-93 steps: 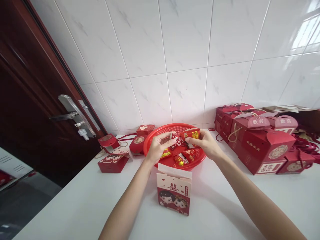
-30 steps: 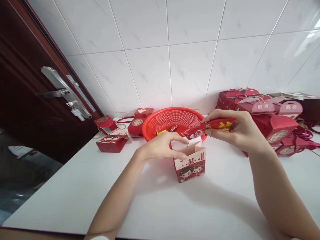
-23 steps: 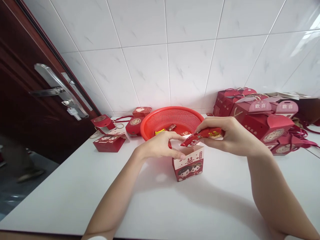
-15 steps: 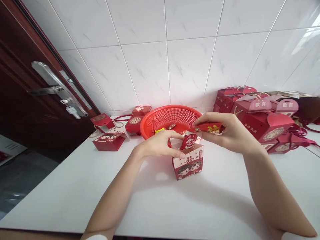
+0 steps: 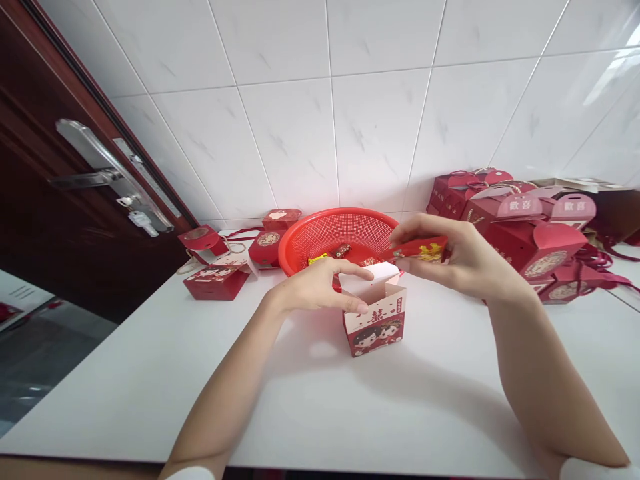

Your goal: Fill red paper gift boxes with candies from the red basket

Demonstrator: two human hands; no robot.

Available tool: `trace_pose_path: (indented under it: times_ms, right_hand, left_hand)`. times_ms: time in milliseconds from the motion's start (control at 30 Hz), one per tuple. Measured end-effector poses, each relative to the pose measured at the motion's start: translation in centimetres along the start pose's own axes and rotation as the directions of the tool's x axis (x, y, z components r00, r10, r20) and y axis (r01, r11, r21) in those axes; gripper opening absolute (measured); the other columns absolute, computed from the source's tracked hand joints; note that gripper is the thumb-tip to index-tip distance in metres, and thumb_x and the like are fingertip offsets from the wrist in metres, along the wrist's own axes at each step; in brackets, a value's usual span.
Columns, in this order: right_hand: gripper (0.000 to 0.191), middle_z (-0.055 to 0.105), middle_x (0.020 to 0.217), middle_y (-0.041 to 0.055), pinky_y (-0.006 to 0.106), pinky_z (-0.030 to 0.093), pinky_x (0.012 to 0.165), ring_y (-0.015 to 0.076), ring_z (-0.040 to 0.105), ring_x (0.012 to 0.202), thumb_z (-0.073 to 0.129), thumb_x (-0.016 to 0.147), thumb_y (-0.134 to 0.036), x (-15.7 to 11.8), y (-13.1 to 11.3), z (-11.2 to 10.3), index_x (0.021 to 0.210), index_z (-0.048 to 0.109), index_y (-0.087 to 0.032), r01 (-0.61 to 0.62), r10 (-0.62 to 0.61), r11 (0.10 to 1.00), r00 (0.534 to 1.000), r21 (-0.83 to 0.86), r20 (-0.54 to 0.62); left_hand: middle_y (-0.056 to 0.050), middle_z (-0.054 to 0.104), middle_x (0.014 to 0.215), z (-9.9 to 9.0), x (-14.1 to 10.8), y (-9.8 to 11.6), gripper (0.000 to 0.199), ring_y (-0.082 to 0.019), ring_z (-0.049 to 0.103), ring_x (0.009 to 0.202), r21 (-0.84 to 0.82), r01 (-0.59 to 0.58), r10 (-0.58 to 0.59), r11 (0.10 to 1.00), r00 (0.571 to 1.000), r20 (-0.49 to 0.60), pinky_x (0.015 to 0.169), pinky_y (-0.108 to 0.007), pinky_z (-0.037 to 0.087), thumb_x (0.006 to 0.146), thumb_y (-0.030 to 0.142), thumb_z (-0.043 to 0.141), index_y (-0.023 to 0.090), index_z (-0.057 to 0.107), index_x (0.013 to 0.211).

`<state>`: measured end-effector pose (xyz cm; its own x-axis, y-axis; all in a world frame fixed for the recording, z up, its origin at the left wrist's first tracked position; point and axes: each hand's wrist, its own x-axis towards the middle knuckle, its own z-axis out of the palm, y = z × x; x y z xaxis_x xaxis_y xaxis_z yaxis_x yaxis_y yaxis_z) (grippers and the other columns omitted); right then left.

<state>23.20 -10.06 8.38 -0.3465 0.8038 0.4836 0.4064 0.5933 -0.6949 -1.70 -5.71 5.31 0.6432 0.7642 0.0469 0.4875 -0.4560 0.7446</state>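
Observation:
An upright red and white box (image 5: 377,331) with two cartoon faces stands open at the top on the white table. My left hand (image 5: 325,285) holds its left side, with thumb and index finger around the upper edge. Behind and right of the box, my right hand (image 5: 445,257) pinches a red packet (image 5: 419,251) with yellow print. The red plastic basket (image 5: 345,223) sits just behind the box, with a few wrapped sweets inside, among them a brown one (image 5: 341,251) and a yellow one (image 5: 317,259).
Several red gift boxes (image 5: 533,247) are piled at the right against the tiled wall (image 5: 380,147). Smaller red boxes (image 5: 215,281) stand left of the basket on the white table (image 5: 150,373). A dark door (image 5: 45,200) with a metal handle is at the far left.
The small red packet at the box's mouth has gone down out of sight. My right hand still holds the red and yellow packet. The view has shifted slightly.

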Motion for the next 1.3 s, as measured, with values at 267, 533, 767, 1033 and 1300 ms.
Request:
trace_pose_path:
  times_ms: [267,533,767,1033,1300]
  right_hand:
    - [0.018,0.070,0.100,0.0046,0.031,0.054,0.065,0.0174,0.061,0.075,0.067,0.090,-0.039,0.2,0.2,0.7,0.099,0.063,-0.024,-0.055,0.041,0.968,0.997,0.246,0.061]
    - [0.016,0.073,0.091,0.0036,0.034,0.054,0.076,0.0214,0.065,0.084,0.071,0.088,-0.036,0.9,1.1,1.3,0.096,0.072,-0.022,0.063,-0.071,0.996,0.988,0.067,0.136]
    - [0.020,0.074,0.094,0.0046,0.034,0.055,0.079,0.0213,0.068,0.086,0.072,0.087,-0.039,1.1,1.4,1.4,0.097,0.072,-0.021,0.039,-0.057,0.980,0.995,0.197,0.085]
    - [0.013,0.074,0.087,0.0025,0.027,0.053,0.068,0.0162,0.067,0.077,0.071,0.088,-0.027,1.2,1.5,1.5,0.096,0.072,-0.018,0.071,-0.118,0.982,0.954,0.175,0.277]
    - [0.015,0.073,0.085,0.0017,0.027,0.047,0.061,0.0135,0.062,0.069,0.060,0.094,-0.025,1.0,1.4,1.0,0.100,0.072,-0.018,0.112,-0.102,0.994,0.866,0.007,0.490]
  left_hand:
    - [-0.005,0.071,0.127,0.1,0.0,-0.2,0.054,-0.029,0.068,0.108,-0.056,0.012,-0.007,0.998,0.997,0.082,0.090,-0.037,0.053,0.069,0.047,0.085,0.032,0.075,0.119]
    - [-0.005,0.077,0.102,0.3,0.0,-0.5,0.030,-0.025,0.071,0.097,-0.154,-0.079,0.095,0.985,0.990,0.101,0.077,-0.030,0.055,0.091,0.043,0.064,0.025,0.075,0.112]
    - [-0.004,0.075,0.112,0.4,-0.2,0.1,0.036,-0.028,0.068,0.106,-0.039,-0.058,0.060,0.998,0.996,0.072,0.084,-0.032,0.053,0.079,0.044,0.076,0.025,0.074,0.110]
    - [-0.004,0.073,0.118,0.2,-0.4,1.0,0.062,-0.029,0.065,0.112,-0.065,0.052,-0.042,0.997,0.988,0.151,0.095,-0.037,0.050,0.069,0.051,0.084,0.029,0.070,0.125]
    - [-0.003,0.063,0.139,0.2,-0.4,0.7,0.084,-0.030,0.063,0.120,0.014,0.088,-0.089,0.996,0.986,0.142,0.098,-0.037,0.052,0.064,0.058,0.086,0.034,0.059,0.139]
